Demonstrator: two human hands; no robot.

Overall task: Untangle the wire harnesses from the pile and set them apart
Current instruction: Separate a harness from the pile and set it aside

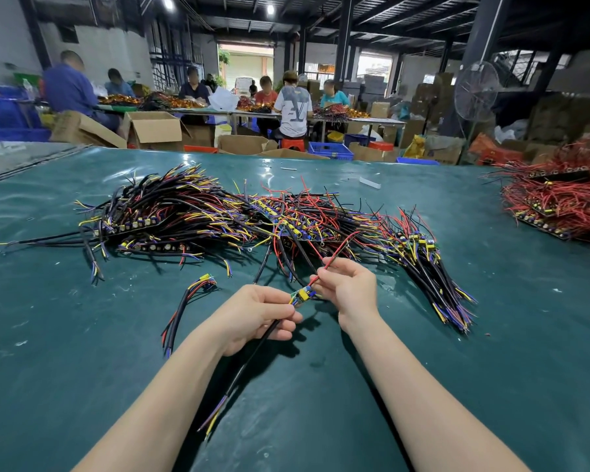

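Observation:
A big tangled pile of wire harnesses [259, 216], black, red, yellow and blue with small boards, lies across the middle of the green table. In front of it I hold one harness [302, 296] above the table. My left hand [252, 316] grips its black cable, which runs down toward me and ends in bare coloured leads [215, 412]. My right hand [346, 289] pinches its red wire just beside the small board. That red wire [343, 245] rises back toward the pile. One separate harness [188, 304] lies alone to the left of my hands.
A second heap of mostly red harnesses [559, 202] sits at the table's right edge. The green mat [491, 369] covers the table. Beyond the far edge stand cardboard boxes [154, 129], a blue crate [331, 150] and a fan [476, 93]. People work at distant tables.

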